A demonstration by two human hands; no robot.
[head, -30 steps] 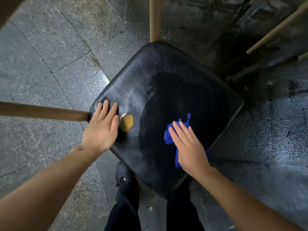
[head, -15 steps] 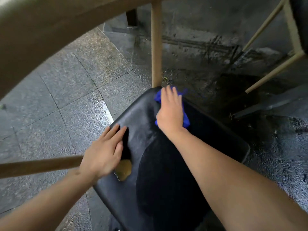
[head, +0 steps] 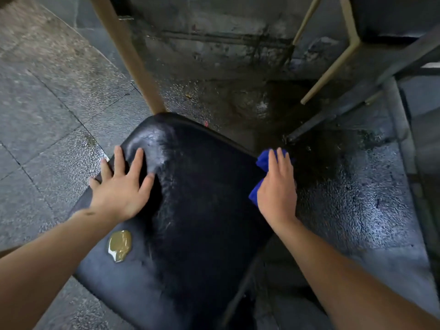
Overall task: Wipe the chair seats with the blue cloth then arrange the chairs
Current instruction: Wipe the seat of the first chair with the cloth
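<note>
Down on the black chair seat (head: 202, 210), the person's left hand (head: 119, 189) lies flat with fingers spread wide, pressing the seat's left edge and holding nothing. Their right hand (head: 277, 186) rests palm-down over the blue cloth (head: 263, 160) at the seat's right edge, fingers extended over it rather than curled tight; the cloth bunches out on the thumb side and past the fingertips. A tan worn patch (head: 120, 245) shows on the seat near the left forearm. A wooden post (head: 133, 55) rises from the seat's far corner. Wet grey floor (head: 357, 198) surrounds the chair, and another chair's pale legs (head: 333, 65) stand at upper right.
</note>
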